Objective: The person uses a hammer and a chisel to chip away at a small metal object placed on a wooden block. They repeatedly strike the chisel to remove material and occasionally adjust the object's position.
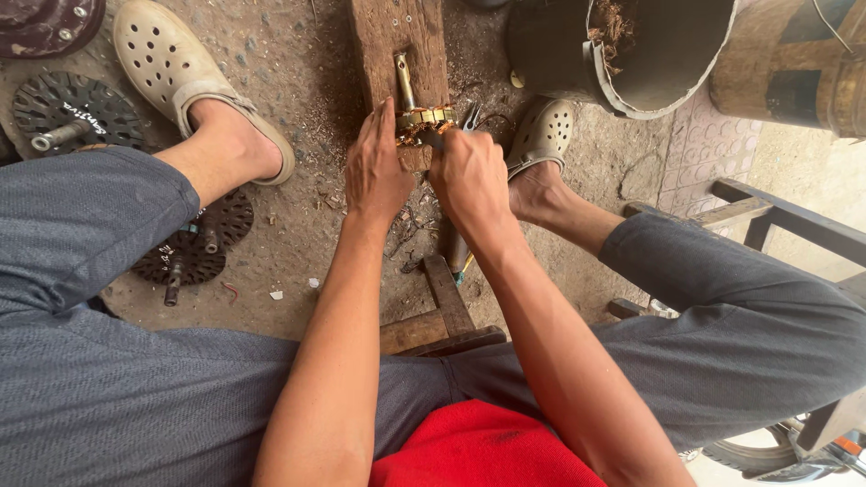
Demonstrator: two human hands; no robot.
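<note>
A small metal part with a shaft [405, 79] and a brass-coloured body wound with copper wire [421, 123] lies on a worn wooden block [397, 36] on the ground between my feet. My left hand [374, 171] presses down on the part's left side, fingers stretched along it. My right hand [469, 180] is closed around pliers [469, 117], whose jaws reach the part's right side. The pliers' handles are hidden inside my fist.
Black round metal plates with shafts [68, 113] [194, 248] lie on the dirt at left. A dark bucket [649, 54] and a rusty drum [794, 63] stand at upper right. A low wooden stool [446, 316] is under me. A dark metal frame [776, 216] is at right.
</note>
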